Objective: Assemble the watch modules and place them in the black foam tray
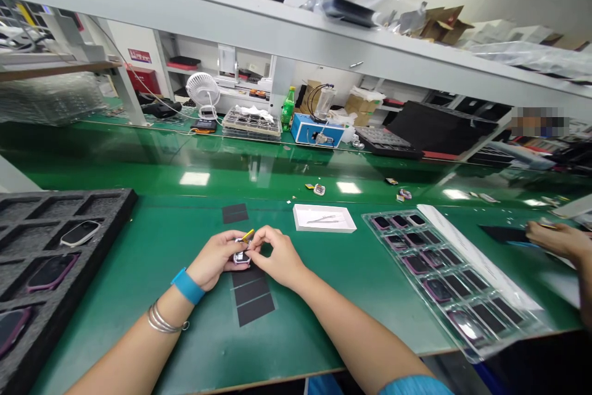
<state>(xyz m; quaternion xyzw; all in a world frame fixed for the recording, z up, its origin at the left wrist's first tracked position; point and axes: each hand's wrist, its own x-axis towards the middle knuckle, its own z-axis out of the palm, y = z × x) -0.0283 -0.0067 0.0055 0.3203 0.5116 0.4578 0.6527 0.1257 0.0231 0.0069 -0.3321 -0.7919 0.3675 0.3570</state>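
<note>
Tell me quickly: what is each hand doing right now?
The left hand is closed on the small device.
The right hand is closed too, pinching the same small device near its yellow tab.

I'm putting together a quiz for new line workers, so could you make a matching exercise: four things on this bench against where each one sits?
Things
1. small part
2. black foam tray
3. clear tray
4. white tray

Places
A. on the right, reaching the front edge of the green table
B. pinched between the left hand and the right hand
C. at the far left of the table
D. in the middle, just beyond the hands, with tweezers lying in it

Pairs: 1-B, 2-C, 3-A, 4-D
</note>
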